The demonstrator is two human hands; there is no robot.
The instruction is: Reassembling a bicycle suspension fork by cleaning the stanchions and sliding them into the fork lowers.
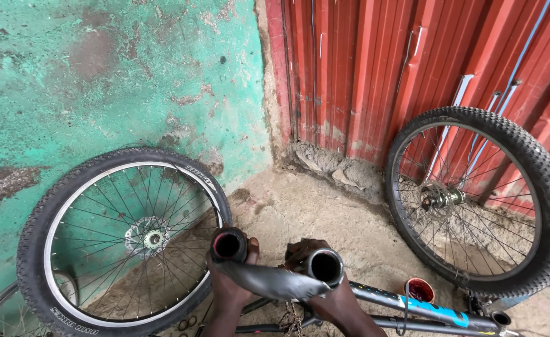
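I hold a grey metal bicycle fork piece (269,282) with two open tube ends joined by an arch. My left hand (227,292) wraps the left tube, whose dark mouth (228,245) points up at me. My right hand (342,306) grips the right tube, whose silver-rimmed mouth (325,266) also faces up. Just below my hands lies a dark bicycle frame (431,311) with a blue mark, and a chain (294,319) hangs near it.
A spoked wheel with a knobby tyre (125,237) leans on the green wall at left. Another wheel (475,200) leans on the red corrugated metal wall at right. A small round cup of red liquid (420,290) sits on the sandy ground by the frame.
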